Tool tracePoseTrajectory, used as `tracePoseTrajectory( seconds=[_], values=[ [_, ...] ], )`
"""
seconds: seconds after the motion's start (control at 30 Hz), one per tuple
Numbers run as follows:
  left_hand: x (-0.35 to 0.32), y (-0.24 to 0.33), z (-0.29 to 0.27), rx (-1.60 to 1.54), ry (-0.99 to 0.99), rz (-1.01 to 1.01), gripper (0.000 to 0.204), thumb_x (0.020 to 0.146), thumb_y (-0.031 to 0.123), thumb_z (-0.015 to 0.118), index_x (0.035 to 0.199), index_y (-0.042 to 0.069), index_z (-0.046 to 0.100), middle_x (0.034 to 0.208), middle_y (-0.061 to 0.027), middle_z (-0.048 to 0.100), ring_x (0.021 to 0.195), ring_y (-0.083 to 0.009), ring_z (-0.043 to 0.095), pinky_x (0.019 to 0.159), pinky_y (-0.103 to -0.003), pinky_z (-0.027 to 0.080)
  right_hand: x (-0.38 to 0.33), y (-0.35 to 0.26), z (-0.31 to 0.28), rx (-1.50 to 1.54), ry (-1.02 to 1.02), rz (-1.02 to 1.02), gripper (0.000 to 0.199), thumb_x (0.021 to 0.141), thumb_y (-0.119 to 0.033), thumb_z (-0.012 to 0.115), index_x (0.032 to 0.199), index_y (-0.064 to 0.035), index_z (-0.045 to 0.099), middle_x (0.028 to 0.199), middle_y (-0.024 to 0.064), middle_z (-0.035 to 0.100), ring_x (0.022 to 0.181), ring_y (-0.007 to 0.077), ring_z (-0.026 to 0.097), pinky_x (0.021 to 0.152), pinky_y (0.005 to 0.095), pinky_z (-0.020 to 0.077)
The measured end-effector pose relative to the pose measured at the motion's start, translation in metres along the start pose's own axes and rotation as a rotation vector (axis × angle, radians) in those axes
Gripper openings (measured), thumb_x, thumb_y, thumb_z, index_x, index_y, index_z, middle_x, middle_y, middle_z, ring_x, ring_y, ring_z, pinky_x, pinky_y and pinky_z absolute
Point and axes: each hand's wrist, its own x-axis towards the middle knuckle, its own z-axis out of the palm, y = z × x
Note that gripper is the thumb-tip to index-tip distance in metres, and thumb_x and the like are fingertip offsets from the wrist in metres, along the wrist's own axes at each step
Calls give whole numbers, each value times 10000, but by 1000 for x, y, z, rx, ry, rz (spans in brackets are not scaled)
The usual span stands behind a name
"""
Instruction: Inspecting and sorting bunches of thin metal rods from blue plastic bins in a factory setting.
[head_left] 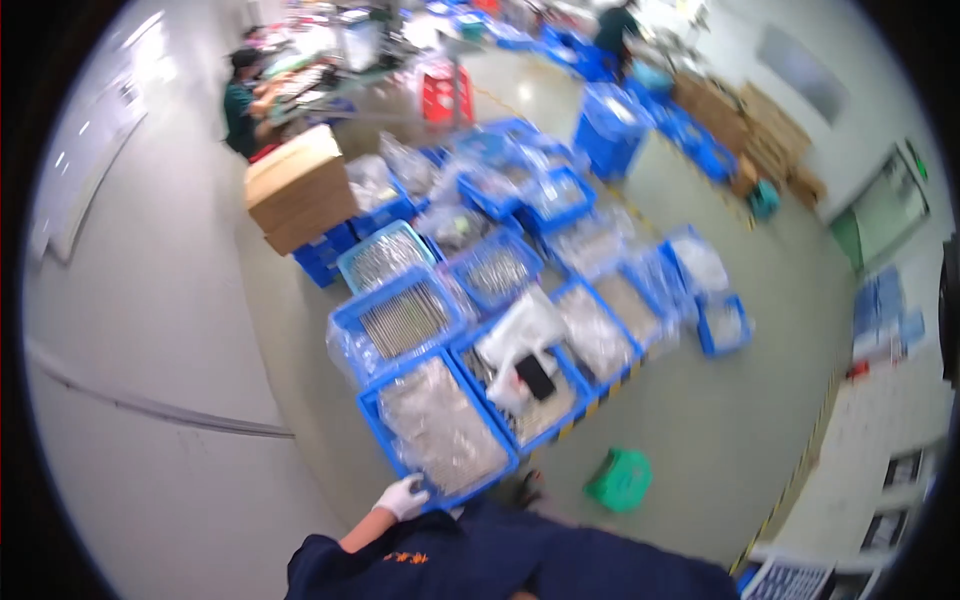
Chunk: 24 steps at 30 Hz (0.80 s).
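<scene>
My left hand (403,497), in a white glove, is at the near left corner of a blue plastic crate (478,489). Its fingers look closed over the rim, though blur softens them. Inside that crate, crumpled clear plastic (430,405) lies over rows of small pale parts. To its right stands another blue crate holding a white plastic bag (520,330) and a black flat object (535,376). Beyond my hand's crate, a further one contains rows of thin metal rods (403,318). My right hand is out of the picture.
Several more blue crates with bagged parts spread behind. A cardboard box (300,190) is stacked at the left. A green stool (620,480) stands on the floor to the right, and a blue bin (610,130) farther back. Two people (243,105) work in the distance.
</scene>
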Motion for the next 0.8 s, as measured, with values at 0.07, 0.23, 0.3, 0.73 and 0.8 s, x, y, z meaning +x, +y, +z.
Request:
tracePoseTrajectory(
  seconds=[0.07, 0.23, 0.3, 0.73, 0.8],
  values=[
    [-18, 43, -4, -21, 47, 0, 477, 710, 281, 585, 1114, 52, 474, 953, -162, 577, 871, -253, 565, 766, -319, 443, -14, -55, -56, 107, -82, -324, 291, 766, -309, 455, 770, -55, 596, 785, 152, 601, 692, 314, 579, 598, 414, 451],
    [11, 14, 46, 112, -362, -68, 626, 674, 277, 668, 1186, 22, 411, 1044, -138, 539, 941, -195, 541, 813, -301, 433, -78, -95, -79, 323, -246, 85, 305, 757, -260, 499, 1013, -108, 569, 918, 110, 599, 832, 273, 570, 726, 344, 440],
    [22, 10, 73, 234, -518, -42, 681, 659, 364, 686, 1187, 29, 416, 1021, -125, 549, 946, -193, 537, 824, -294, 419, -97, -83, -66, 341, -260, 111, 300, 748, -237, 524, 1014, -103, 564, 927, 107, 599, 844, 262, 569, 728, 331, 434],
    [56, 187, 200, 648, -756, 50, 388, 669, 366, 606, 943, 91, 612, 897, -106, 614, 868, -250, 572, 773, -312, 421, -197, -23, -55, 660, 54, 66, 320, 744, -306, 522, 913, -42, 584, 833, 140, 609, 780, 254, 583, 673, 332, 433],
    [70, 205, 204, 646, -815, 51, 395, 674, 354, 616, 966, 88, 604, 912, -96, 612, 858, -228, 573, 770, -293, 421, -197, -13, -65, 659, 29, 61, 319, 744, -307, 521, 911, -42, 584, 832, 140, 609, 778, 255, 583, 672, 333, 433]
  ],
)
